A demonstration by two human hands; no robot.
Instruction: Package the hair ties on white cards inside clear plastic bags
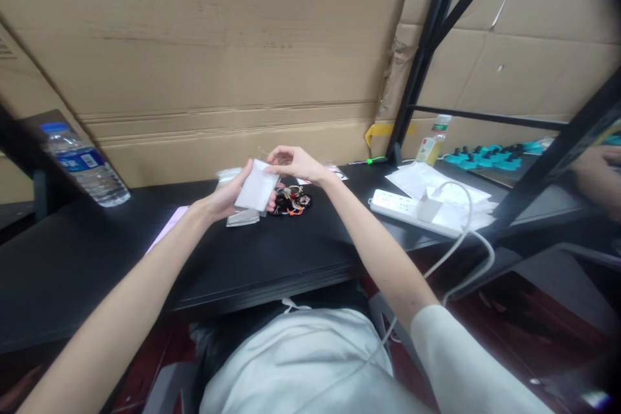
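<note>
My left hand (231, 196) is closed around a small white packet (257, 186), perhaps a stack of plastic bags, tilted above the black table. At the packet's top right corner my right hand (294, 163) pinches with thumb and fingers; a thin clear edge shows just above them. Below and behind the left hand lie more white packets (242, 218). To their right sits a small pile of dark hair ties or cords (294, 202) with coloured bits, partly behind the hands.
A water bottle (85, 165) leans at the left. On the right are a white power strip (395, 204) with a plugged-in cable, white sheets (436, 180) and a drink bottle (433, 140). A black metal frame (427, 45) rises beside them. Another person's hand (599, 171) shows at the far right.
</note>
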